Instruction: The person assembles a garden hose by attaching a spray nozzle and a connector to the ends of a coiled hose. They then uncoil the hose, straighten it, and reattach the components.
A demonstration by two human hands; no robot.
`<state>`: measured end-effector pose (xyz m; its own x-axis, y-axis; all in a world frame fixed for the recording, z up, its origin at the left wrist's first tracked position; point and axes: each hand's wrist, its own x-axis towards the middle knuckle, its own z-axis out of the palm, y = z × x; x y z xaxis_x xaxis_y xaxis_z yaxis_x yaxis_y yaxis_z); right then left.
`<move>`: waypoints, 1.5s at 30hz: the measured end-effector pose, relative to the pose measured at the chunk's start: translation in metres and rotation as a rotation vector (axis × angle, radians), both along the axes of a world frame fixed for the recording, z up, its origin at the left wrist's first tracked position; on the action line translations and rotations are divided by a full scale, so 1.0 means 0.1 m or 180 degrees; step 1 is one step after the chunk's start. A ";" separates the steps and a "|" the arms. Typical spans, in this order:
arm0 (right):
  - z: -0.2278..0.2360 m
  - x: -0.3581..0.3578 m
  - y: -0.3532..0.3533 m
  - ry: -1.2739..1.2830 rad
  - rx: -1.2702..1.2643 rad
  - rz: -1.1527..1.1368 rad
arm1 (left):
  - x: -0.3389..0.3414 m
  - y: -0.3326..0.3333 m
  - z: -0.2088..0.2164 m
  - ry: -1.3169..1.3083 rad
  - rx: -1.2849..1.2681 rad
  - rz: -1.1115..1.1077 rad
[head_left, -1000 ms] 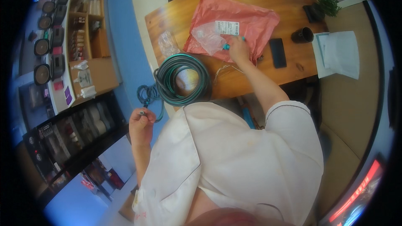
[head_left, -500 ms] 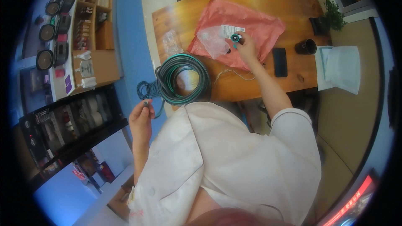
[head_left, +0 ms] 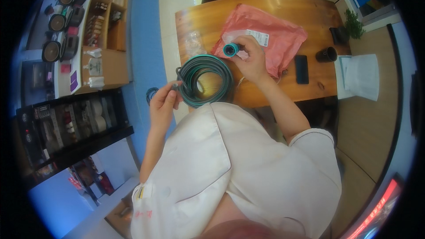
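Note:
A coiled dark green garden hose [head_left: 227, 84] lies at the table's near left corner. Beside its left side my left hand [head_left: 165, 102] is closed on the hose end [head_left: 175, 87], a small greyish tip between thumb and fingers. Over the red plastic bag [head_left: 283, 35], my right hand [head_left: 253, 59] grips a teal and black hose connector [head_left: 230, 50], its round opening turned up toward me. The connector is held apart from the hose. Part of the bag and its white label [head_left: 258, 38] lies behind my right hand.
On the wooden table [head_left: 208, 17] are crumpled clear plastic [head_left: 193, 42], a black phone [head_left: 302, 69], a dark cup [head_left: 326, 55] and white papers [head_left: 361, 77]. A plant [head_left: 353, 24] stands at the far right. More looped hose [head_left: 152, 94] hangs left of the table, above the blue floor strip.
My right hand has lifted the connector off the bag area and brought it nearer and left. My left hand has moved right and up with the hose end, toward the coil.

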<state>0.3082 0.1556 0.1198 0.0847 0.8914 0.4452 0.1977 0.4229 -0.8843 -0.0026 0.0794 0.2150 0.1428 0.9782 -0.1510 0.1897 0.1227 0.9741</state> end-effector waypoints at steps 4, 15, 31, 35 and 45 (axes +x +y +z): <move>0.25 -0.32 -0.12 0.0237 -0.0028 0.0288 | -0.06 0.10 -0.02 -0.0328 0.0090 -0.0190; 0.76 -1.02 -0.43 0.2982 -0.1500 0.1918 | -0.07 0.09 0.03 -0.0784 0.0263 -0.0318; 0.79 -1.22 -0.50 0.3983 -0.2072 0.2184 | -0.01 0.13 0.29 -0.0689 0.0394 -0.0374; 0.80 -1.24 -0.48 0.3688 -0.1911 0.1902 | 0.00 0.15 0.25 -0.0731 0.0428 -0.0400; 0.93 -1.20 -0.51 0.0077 0.0034 0.0456 | -0.07 0.20 -0.04 -0.0483 0.0164 -0.0252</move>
